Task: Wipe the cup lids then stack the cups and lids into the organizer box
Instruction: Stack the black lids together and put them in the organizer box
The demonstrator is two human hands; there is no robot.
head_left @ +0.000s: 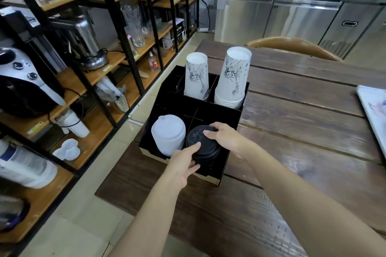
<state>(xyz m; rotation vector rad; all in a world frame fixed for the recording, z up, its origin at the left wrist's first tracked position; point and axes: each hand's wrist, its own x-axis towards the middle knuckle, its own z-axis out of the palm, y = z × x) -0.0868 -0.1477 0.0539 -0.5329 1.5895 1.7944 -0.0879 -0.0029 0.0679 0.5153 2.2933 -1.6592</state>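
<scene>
My single head view: worn high, angled forward and down, close over the organizer box [234, 119] at the table [302, 123] corner.

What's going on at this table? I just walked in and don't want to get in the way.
A person is filling a black organizer box on the wooden table. Both hands are on the stack of black lids in the front right compartment: the left hand grips its near side and the right hand rests on top. A stack of white lids sits in the front left compartment. Two stacks of upside-down paper cups stand in the back compartments.
</scene>
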